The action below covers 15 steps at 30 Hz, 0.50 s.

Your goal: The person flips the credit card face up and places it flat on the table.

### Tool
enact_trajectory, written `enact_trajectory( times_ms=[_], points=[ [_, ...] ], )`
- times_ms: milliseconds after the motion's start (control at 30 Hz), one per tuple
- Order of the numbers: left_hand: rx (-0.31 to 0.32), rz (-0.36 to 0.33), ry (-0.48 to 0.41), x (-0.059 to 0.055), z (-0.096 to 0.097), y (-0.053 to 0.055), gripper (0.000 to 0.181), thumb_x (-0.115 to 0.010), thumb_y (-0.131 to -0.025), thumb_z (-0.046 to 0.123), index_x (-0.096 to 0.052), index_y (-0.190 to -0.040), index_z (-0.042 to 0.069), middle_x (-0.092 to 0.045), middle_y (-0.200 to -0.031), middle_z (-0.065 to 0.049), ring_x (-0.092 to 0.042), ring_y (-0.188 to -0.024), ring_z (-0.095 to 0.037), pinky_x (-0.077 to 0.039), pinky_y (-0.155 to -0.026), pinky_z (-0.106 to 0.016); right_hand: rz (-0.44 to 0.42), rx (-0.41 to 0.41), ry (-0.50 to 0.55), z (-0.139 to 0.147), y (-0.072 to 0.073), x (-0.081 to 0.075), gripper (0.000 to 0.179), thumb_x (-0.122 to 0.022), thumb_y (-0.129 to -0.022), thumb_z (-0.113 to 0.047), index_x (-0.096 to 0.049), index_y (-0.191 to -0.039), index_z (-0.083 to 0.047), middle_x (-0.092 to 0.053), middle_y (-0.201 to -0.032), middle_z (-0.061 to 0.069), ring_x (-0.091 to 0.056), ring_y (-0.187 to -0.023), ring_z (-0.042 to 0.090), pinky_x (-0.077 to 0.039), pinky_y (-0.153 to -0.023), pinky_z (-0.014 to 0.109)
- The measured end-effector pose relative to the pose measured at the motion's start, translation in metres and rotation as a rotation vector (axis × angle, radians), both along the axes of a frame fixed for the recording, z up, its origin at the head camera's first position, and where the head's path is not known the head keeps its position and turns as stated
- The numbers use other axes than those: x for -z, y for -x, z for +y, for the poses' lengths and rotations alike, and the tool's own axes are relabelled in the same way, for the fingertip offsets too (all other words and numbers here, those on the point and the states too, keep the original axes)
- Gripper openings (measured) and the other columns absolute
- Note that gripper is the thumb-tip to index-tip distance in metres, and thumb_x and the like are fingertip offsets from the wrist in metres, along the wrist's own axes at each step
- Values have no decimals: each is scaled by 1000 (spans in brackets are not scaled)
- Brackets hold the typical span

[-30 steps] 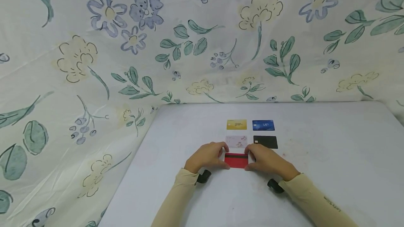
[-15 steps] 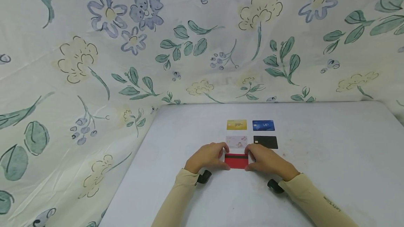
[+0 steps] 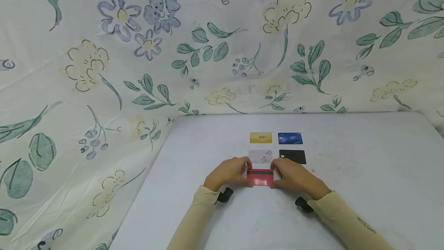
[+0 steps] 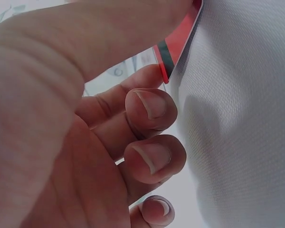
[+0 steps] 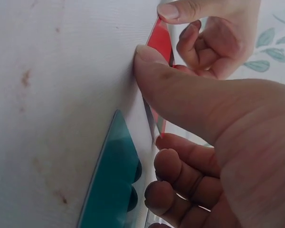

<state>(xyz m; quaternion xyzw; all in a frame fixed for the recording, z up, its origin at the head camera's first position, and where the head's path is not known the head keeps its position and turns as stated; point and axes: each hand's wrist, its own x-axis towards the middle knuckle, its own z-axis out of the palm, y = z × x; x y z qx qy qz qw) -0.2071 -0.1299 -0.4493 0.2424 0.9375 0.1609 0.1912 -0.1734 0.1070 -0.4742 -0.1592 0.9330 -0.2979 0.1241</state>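
Observation:
A red card [image 3: 260, 179] with a dark stripe along its far side lies between both hands, near the middle of the white table. My left hand [image 3: 228, 173] pinches its left end between thumb and forefinger; the left wrist view shows the card's corner [image 4: 179, 35] there, other fingers curled loosely below. At the opposite end, my right hand [image 3: 299, 176] holds the card with thumb and forefinger, its thumb covering part of the red face [image 5: 160, 42] in the right wrist view. Whether the card touches the table cannot be told.
Beyond the hands lie a yellow card [image 3: 261, 137], a blue card marked VIP [image 3: 290, 138], a pale flowered card [image 3: 261, 156] and a black card [image 3: 295, 156], partly behind my right hand. A floral cloth [image 3: 208, 68] hangs behind the white table [image 3: 364, 173].
A bright glare has appeared on the red card, so its face looks lighter. Both hands keep their hold, nearly still, and the other cards have not moved.

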Motion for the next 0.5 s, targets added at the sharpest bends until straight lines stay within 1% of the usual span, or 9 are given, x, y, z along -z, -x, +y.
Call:
enact_trajectory(
  times_ms=[233,500],
  points=[
    [-25,-12,24,1,0,1,47,-90,-79,38,-64,-113,20,-54,-83,4,-51,-76,-10,-40,-66,-24,-15,0,-9,-1,-1,-2,57,-94,-73,-28,-65,-117,-8,-59,-91,-1,-53,-84,14,-51,-75,29],
    [-15,-13,29,3,-2,2,47,-89,-79,40,-65,-114,21,-54,-83,4,-51,-77,-9,-41,-66,-24,-35,1,-1,0,-2,-7,56,-94,-73,-26,-64,-117,-7,-59,-91,-1,-53,-84,14,-52,-74,29]
  ],
)
